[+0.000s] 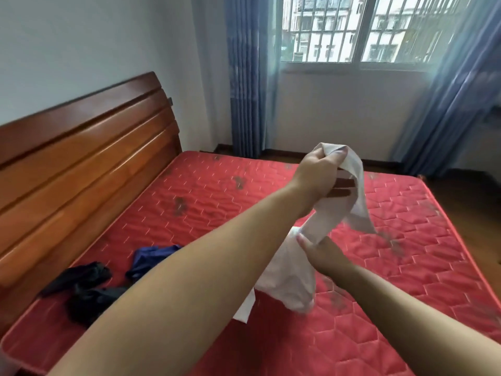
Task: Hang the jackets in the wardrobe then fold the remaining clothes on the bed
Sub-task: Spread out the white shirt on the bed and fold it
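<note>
A white garment [287, 270] with brown stripes hangs in the air over the red quilted mattress [217, 202]. My left hand [317, 172] is raised and shut on its upper end. Lower and to the right, my right hand [322, 253] grips the same garment around its middle, and the rest droops down to the mattress. A crumpled blue garment [149, 257] lies on the left part of the bed, partly hidden by my left forearm. Black clothes [84, 289] lie bunched near the headboard side.
A wooden headboard [81, 164] runs along the left of the bed. Blue curtains [244, 77] frame a barred window [360, 28] on the far wall. Dark wooden floor [466, 202] shows beyond the bed's right edge.
</note>
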### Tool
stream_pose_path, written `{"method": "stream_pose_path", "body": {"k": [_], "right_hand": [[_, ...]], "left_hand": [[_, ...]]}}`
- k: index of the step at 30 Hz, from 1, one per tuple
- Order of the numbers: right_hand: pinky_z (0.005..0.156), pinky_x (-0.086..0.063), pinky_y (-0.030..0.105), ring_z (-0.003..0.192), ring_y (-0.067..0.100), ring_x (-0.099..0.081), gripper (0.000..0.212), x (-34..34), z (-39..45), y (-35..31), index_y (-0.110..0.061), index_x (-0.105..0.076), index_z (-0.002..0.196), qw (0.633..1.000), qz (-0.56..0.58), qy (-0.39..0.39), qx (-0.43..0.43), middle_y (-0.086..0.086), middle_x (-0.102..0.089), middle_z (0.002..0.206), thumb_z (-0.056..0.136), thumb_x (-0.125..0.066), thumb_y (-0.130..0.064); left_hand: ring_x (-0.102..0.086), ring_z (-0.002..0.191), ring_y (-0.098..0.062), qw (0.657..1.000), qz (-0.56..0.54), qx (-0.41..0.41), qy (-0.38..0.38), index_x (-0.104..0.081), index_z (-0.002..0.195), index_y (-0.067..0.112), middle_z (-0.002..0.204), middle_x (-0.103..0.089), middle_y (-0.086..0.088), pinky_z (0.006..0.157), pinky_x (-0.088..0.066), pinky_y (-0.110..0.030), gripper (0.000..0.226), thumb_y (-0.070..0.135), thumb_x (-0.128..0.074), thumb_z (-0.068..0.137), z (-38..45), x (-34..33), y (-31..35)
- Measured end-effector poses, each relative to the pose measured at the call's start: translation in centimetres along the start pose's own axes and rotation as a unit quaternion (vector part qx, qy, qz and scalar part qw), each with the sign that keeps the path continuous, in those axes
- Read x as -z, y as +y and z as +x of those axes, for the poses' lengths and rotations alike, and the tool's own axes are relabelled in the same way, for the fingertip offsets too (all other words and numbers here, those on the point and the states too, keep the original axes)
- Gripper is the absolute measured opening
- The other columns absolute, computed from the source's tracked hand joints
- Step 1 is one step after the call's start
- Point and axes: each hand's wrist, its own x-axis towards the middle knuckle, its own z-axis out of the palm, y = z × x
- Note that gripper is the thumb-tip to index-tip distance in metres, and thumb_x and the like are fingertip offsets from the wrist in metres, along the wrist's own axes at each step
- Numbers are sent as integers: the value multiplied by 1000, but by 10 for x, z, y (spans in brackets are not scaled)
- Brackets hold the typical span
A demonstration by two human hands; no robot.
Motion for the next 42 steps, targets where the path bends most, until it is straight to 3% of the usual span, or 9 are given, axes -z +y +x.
{"method": "stream_pose_path", "body": {"k": [6,11,17,21,26,30,32,35,42], "right_hand": [[48,-53,31,63,21,-63,19,98,-16,-16,-13,-57,93,970,199,4,-139,7,-64,76,97,-53,-32],[48,-56,38,61,26,-71,15,211,-16,-21,-13,-62,96,943,318,32,-90,11,-72,74,96,-55,-27],[44,-53,33,46,19,-67,11,316,-12,-25,-19,-61,85,916,391,92,0,5,-68,74,92,-58,-27],[49,-55,38,52,24,-69,12,355,-15,-48,-19,-58,94,877,478,58,9,11,-69,84,96,-51,-28],[57,-57,37,73,20,-70,13,369,-23,-82,-21,-53,97,875,468,52,115,4,-62,90,100,-46,-32],[67,-61,45,84,21,-72,16,370,-29,-109,-17,-54,101,856,496,45,138,4,-62,93,102,-41,-27],[71,-60,49,87,24,-71,19,373,-27,-120,-18,-52,92,854,503,56,125,7,-61,93,103,-39,-25],[73,-60,50,94,29,-68,17,374,-15,-129,-18,-52,101,860,490,69,123,10,-58,101,102,-35,-17],[83,-56,46,95,25,-71,24,386,48,-96,-22,-56,114,938,279,167,118,3,-66,113,97,-50,-37]], "left_hand": [[-67,63,-8,998,62,-27,4,-57,93,28,92,-69,0,64,-56,-30,15,34,-47,102,-2,-48,0],[-62,106,-7,974,216,-26,-66,-67,113,31,118,-62,15,88,-46,-25,35,56,-49,95,-1,-110,-37],[-64,109,-10,984,138,41,-103,-47,123,52,119,-65,14,93,-53,-32,54,74,-56,74,-14,-195,-55],[-58,101,12,983,154,-100,-25,-38,130,43,117,-56,20,78,-49,-10,63,65,-61,76,-11,-230,-50],[-56,95,-6,938,131,-249,203,-53,104,32,100,-58,8,84,-47,-23,43,65,-64,79,-3,-245,-34],[-59,84,-2,972,187,-137,-25,-60,96,29,90,-62,15,80,-48,-21,50,66,-60,63,17,-252,-36],[-59,98,-3,962,256,-88,-28,-50,119,35,108,-59,17,86,-51,-25,65,62,-73,64,35,-258,-45],[-63,91,-19,946,314,-64,53,-55,104,28,89,-60,13,73,-46,-30,24,46,-59,90,66,-250,-50],[-67,59,-12,998,-44,-45,-4,-65,89,16,72,-71,1,52,-56,-27,17,19,-52,100,110,-203,-38]]}}
